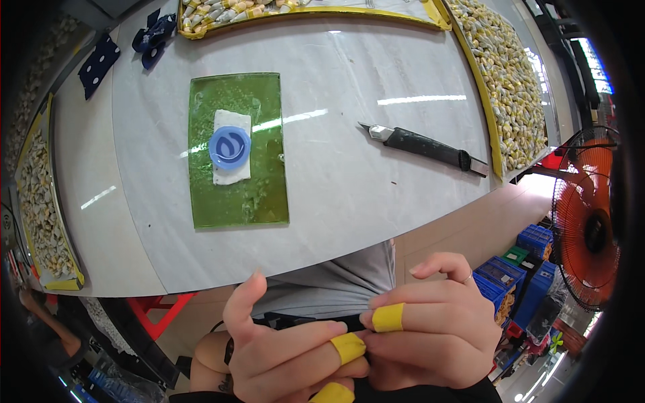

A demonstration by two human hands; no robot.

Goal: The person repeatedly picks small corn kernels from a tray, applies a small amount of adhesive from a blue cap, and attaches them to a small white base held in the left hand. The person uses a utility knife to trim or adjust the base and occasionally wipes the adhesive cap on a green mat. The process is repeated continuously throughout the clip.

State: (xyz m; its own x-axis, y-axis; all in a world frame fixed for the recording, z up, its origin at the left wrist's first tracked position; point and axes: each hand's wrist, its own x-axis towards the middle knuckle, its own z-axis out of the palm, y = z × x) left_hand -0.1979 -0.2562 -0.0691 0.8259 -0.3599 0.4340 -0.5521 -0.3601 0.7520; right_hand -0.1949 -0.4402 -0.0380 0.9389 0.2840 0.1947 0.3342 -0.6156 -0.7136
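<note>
My left hand [292,349] and my right hand [433,329] meet at the fingertips over my lap, in front of the table's near edge. Yellow wraps cover several of my fingers. The right fingertips press against the wrapped left fingertip, and both hands are closed with one digit raised. Whatever lies between the fingertips, if anything, is hidden. Beyond them on the table [329,221] lies a green glass plate [269,201]. On it a white pad [232,178] bears a small round blue dish [230,148]. A black utility knife [426,149] lies to the right, its blade exposed.
Yellow-rimmed trays of small whitish-yellow pieces stand at the back [316,27], the right [497,134] and the left [59,228]. Dark dotted cloth [99,66] lies far left. An orange fan [584,221] and blue crates [500,275] are at right; a red stool [158,312] is below left.
</note>
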